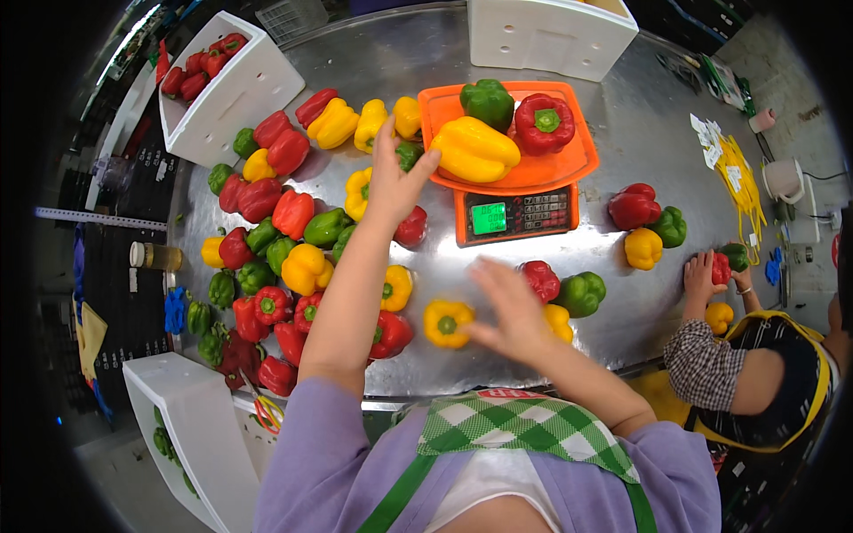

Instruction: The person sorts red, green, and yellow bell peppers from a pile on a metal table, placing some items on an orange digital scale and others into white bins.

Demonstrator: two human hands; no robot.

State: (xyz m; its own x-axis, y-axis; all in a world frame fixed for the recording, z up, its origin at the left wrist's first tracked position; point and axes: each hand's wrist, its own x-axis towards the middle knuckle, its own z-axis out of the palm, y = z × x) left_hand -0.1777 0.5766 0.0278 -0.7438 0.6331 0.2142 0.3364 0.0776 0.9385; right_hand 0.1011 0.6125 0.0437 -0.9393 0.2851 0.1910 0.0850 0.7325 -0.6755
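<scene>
My left hand [394, 180], fingers spread, is at the left edge of the orange weighing tray [560, 174], close to a yellow bell pepper [474, 150]. That tray also carries a green pepper [488, 104] and a red pepper [544, 124]. Below it is the scale's body with a lit display [490, 220]. Blurred, my right hand [510, 310] is over the steel table [426, 370] with its fingers apart. Its thumb is beside a lone yellow pepper [445, 326]; whether they touch is hard to tell. A red pepper [540, 281] and a green pepper [581, 294] lie just right of it.
Many mixed peppers [293, 213] cover the table's left side. White foam boxes stand at back left [233, 100], back centre [546, 40] and front left [193, 413]. Scissors [268, 412] lie at the front edge. At right, a co-worker's hand [700, 276] holds peppers near yellow ties [740, 180].
</scene>
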